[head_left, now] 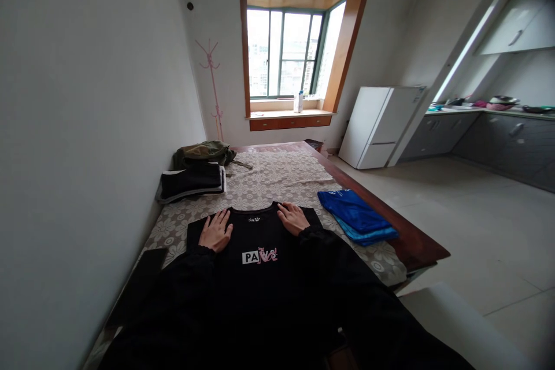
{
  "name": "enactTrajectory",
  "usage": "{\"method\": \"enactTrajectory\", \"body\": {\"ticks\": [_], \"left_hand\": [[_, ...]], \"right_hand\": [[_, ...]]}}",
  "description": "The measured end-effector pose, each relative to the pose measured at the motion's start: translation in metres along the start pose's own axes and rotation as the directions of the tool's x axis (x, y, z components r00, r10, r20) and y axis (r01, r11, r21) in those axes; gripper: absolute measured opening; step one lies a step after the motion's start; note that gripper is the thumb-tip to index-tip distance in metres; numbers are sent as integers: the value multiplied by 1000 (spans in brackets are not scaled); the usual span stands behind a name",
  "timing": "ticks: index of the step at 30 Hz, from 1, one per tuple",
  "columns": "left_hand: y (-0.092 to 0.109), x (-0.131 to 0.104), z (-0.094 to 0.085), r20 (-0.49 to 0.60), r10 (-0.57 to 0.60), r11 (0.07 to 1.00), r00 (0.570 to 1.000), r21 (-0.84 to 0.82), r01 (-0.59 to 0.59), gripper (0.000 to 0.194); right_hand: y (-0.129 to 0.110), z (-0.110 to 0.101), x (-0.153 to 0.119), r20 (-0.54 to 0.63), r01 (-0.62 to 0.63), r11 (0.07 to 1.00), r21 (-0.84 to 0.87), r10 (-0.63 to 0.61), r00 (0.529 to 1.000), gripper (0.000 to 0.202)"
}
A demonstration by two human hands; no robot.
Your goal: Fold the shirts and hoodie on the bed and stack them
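A black T-shirt (254, 234) lies spread on the table before me, its collar pointing away. On its chest are the letters "PAWS" and a pink figure. My left hand (215, 232) rests flat on the shirt's left shoulder, fingers stretched out. On the other shoulder, beside the collar, my right hand (293, 218) lies with its fingers extended. Neither hand grips the fabric. The lower part of the shirt merges with my dark sleeves and is hard to make out.
Folded blue clothes (355, 217) lie near the table's right edge. Folded black and grey clothes (191, 181) and an olive backpack (202, 154) sit by the left wall. A patterned cloth (277, 176) covers the wooden table (416, 245). Beyond stands a white fridge (379, 124).
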State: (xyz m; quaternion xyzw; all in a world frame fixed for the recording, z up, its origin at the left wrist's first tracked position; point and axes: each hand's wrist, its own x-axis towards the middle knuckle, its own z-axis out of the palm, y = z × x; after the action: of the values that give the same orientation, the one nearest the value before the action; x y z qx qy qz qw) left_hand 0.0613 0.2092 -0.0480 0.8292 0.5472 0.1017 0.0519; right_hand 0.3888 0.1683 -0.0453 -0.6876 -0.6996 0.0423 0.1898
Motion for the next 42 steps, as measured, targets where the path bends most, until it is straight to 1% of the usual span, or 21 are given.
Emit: {"method": "enactTrajectory", "body": {"ticks": [3,5,7,9,11,14,17,19,21,24,26,28,32,37,42], "left_hand": [[2,1,0,-2,-8,1000,1000,3,8,59],[3,1,0,1,-9,1000,1000,2,9,60],[3,0,1,7,-10,1000,1000,1,10,61],[3,0,2,12,-13,1000,1000,0,13,62],[3,0,4,18,-14,1000,1000,-1,14,63],[2,1,5,25,-12,1000,1000,-2,13,64],[2,1,4,27,-14,1000,1000,2,14,64],[3,0,2,27,-14,1000,1000,8,13,64],[5,-1,1,27,-10,1000,1000,14,10,65],[5,-2,0,24,-7,1000,1000,24,7,66],[5,-2,0,23,-6,999,1000,31,5,66],[5,-1,1,26,-4,999,1000,37,3,67],[4,0,1,37,-6,999,999,44,4,68],[3,0,1,46,-11,999,999,47,9,69],[3,0,0,49,-9,999,999,44,7,70]], "right_hand": [[13,-16,6,27,67,995,74,-69,997,57],[23,-23,4,68,111,987,116,-120,991,56],[31,-23,-5,113,139,980,139,-155,981,48],[33,-16,-18,149,166,978,126,-184,972,45],[29,-6,-30,164,178,983,51,-184,969,52],[18,6,-36,162,125,988,-93,-109,981,61],[8,7,-32,149,33,990,-137,-12,989,63],[4,4,-29,121,7,991,-131,9,993,62],[3,0,-29,72,31,995,-94,-24,997,57],[3,-5,-31,-5,127,992,-14,-127,992,40],[2,-8,-32,-21,185,983,8,-185,983,31],[1,-9,-32,-8,244,970,-2,-244,970,28],[-2,-6,-27,39,336,941,-45,-335,942,35],[-2,-1,-19,59,340,939,-46,-337,940,43],[-1,-4,-21,47,336,941,-23,-335,941,50]]}}
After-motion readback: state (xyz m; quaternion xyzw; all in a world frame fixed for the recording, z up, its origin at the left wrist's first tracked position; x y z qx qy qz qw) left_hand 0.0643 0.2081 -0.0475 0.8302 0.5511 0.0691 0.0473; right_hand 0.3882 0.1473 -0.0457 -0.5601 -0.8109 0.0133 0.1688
